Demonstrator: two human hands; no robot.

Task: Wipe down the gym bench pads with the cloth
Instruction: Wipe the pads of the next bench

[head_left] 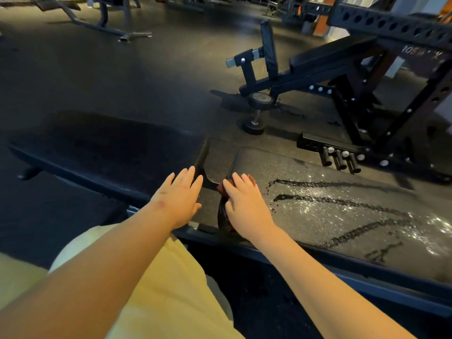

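cloth: the dark reddish cloth (222, 214) is bunched at the left end of the wet-streaked pad (342, 216), right by the gap.
right hand: your right hand (244, 204) lies flat on the cloth, fingers straight, pressing down.
left hand: your left hand (181, 196) is open, palm down at the right end of the other pad (97, 148).
tip: imo keep the palm flat and make long overlapping passes along the pad; those streaks need picking up.
count: 1 cloth, 2 pads, 1 dumbbell (256, 111) on the floor beyond.
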